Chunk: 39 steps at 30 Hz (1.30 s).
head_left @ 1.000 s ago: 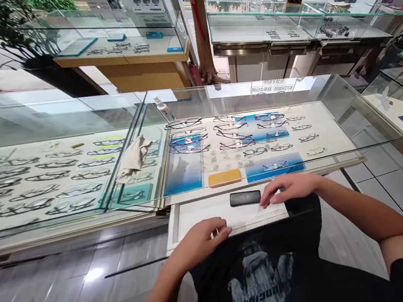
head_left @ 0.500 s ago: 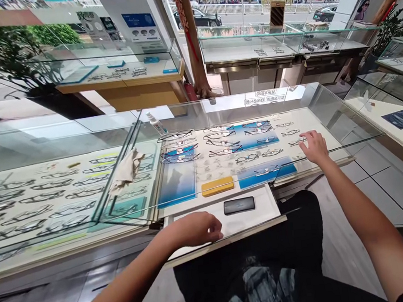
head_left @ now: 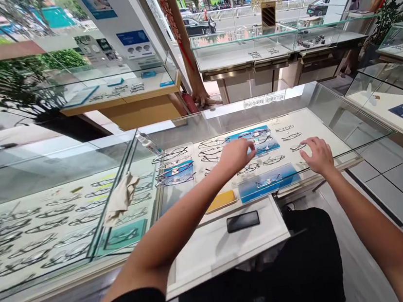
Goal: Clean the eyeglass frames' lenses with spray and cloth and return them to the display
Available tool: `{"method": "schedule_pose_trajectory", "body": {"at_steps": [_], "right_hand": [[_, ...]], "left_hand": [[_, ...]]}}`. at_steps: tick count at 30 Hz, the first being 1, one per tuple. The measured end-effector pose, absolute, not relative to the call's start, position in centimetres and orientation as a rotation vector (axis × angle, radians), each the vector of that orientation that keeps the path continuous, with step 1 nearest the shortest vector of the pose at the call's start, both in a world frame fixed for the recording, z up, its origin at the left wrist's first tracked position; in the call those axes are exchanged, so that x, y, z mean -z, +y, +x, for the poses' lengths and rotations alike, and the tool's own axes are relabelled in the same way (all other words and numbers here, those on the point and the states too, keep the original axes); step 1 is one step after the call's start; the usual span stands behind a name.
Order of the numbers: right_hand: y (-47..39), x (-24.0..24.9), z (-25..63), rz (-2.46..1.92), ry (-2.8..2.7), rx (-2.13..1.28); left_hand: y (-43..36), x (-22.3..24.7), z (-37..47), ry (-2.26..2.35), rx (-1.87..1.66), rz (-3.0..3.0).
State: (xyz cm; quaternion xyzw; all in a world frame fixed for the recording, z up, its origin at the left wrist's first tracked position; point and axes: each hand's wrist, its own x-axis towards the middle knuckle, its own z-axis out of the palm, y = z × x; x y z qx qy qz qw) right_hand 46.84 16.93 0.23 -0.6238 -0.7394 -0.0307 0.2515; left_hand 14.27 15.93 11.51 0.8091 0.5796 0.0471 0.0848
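Note:
My left hand (head_left: 237, 154) is over the middle of the glass display case (head_left: 337, 151), fingers loosely curved and apart, with nothing visible in them. Beneath and beyond it lie eyeglasses (head_left: 255, 139) on a blue card. My right hand (head_left: 318, 154) is at the case's right part, fingers bent and thumb apart. Its fingertips are close beside a thin-framed pair of eyeglasses (head_left: 298, 147); whether they touch, I cannot tell. More eyeglasses (head_left: 273, 160) lie between the hands. My left forearm partly covers a yellow case (head_left: 221, 200).
A black phone (head_left: 243, 221) lies on the pulled-out white drawer (head_left: 200, 256) in front of me. At left, a beige cloth (head_left: 121, 200) and a spray bottle (head_left: 148, 144) are by the glass divider. Several rows of eyeglasses (head_left: 54, 221) fill the left case.
My left hand has risen from the drawer and moved forward and right over the display case. My right hand stays near the same thin eyeglasses. The view has shifted slightly.

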Motion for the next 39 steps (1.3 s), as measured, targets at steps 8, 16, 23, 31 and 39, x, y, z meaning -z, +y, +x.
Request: {"method": "schedule_pose_trajectory", "body": {"at_steps": [8, 16, 23, 31, 39], "right_hand": [[17.0, -0.3, 47.1, -1.721, -2.007, 0.071], [17.3, -0.7, 47.1, -1.728, -1.993, 0.031], [17.3, -0.7, 47.2, -1.717, -2.0, 0.046], [17.1, -0.8, 47.3, -1.736, -1.997, 0.056], [16.8, -0.8, 47.4, -1.73, -1.999, 0.074]], "left_hand": [[21.8, -8.0, 17.7, 1.868, -0.122, 2.432], [16.8, -11.2, 17.2, 1.726, -0.364, 2.491], [3.9, -8.9, 13.0, 1.042, -0.248, 2.036], [2.7, 3.6, 9.1, 1.394, -0.297, 1.934], [11.3, 7.3, 8.4, 1.834, -0.531, 2.138]]}}
